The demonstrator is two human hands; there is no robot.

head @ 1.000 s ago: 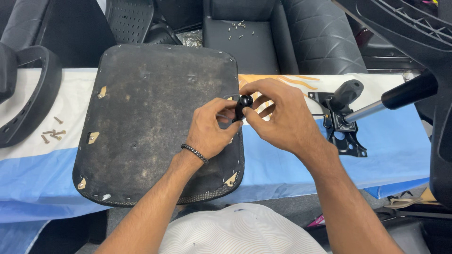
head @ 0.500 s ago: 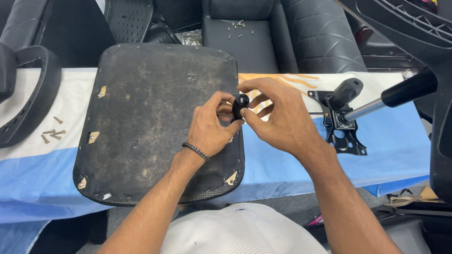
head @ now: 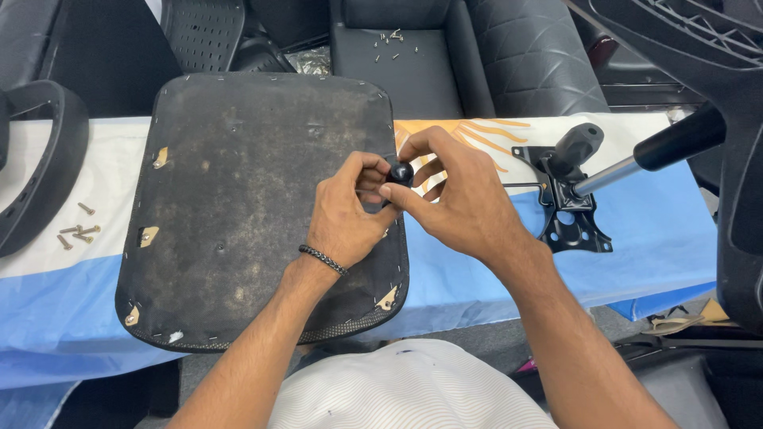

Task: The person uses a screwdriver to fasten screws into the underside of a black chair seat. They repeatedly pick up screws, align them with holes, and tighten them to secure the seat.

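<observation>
Landmark = upturned seat pan, dusty black underside up, lying on blue-and-white cloth over the bench.

Both hands met over the seat pan's right edge, approx. mid-height. Small black knob sat between them, just above that edge. Right hand: thumb and forefinger tips were pinched onto the knob from the right, other fingers loosely spread behind. Left hand: fingers curled together, tips closed against the knob's left/under side; couldn't tell how much of the knob they covered. Braided black wristband on left wrist, over the pan's lower right part.

Right of the seat pan, well apart: black metal tilt mechanism w/ lever handle, flat on the cloth. Chrome gas-lift rod ran up-right from it to a black chair base.

Left of the seat pan: a few loose screws on the cloth, near a black armrest loop. Beyond the pan's top edge: black cushion w/ more screws scattered on it.
</observation>
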